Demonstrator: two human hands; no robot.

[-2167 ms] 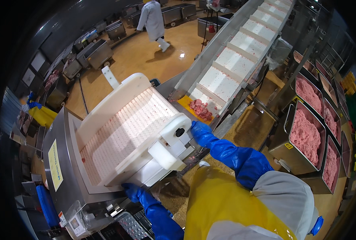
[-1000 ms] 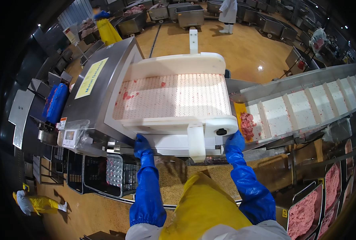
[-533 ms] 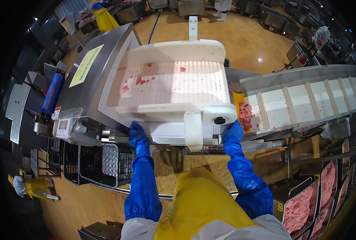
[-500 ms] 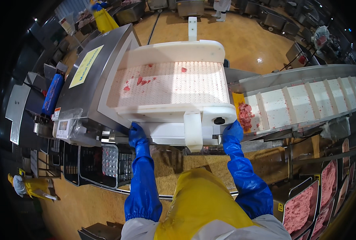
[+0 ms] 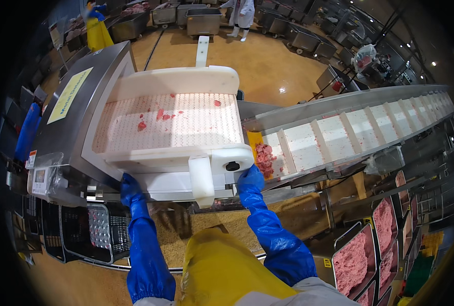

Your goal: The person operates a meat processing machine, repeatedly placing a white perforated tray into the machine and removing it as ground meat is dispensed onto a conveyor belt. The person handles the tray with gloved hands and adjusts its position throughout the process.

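My left hand [image 5: 130,188], in a blue glove, is closed at the near left edge of the conveyor frame [image 5: 165,184], beside the steel housing. My right hand [image 5: 251,179], also in a blue glove, is closed at the frame's right corner, just below a black knob [image 5: 232,166]. The fingertips of both hands are partly hidden. Between them a white upright block [image 5: 201,181] stands out from the side guard. Small pieces of red meat [image 5: 160,115] lie on the white textured belt [image 5: 186,135]. Near my right hand, ground meat [image 5: 265,159] is heaped by a yellow strip [image 5: 255,138].
A steel machine housing [image 5: 79,117] surrounds the belt's left end. A cleated conveyor [image 5: 334,135] rises to the right. Black crates [image 5: 76,245] stand low at left. Steel bins of ground meat [image 5: 352,262] stand at lower right. Two people [image 5: 242,15] [image 5: 98,30] are at the far side.
My view has turned to the right, so the whole scene sits further left and slightly lower. Both hands stay at the same places on the frame, and the meat on the belt looks unmoved.
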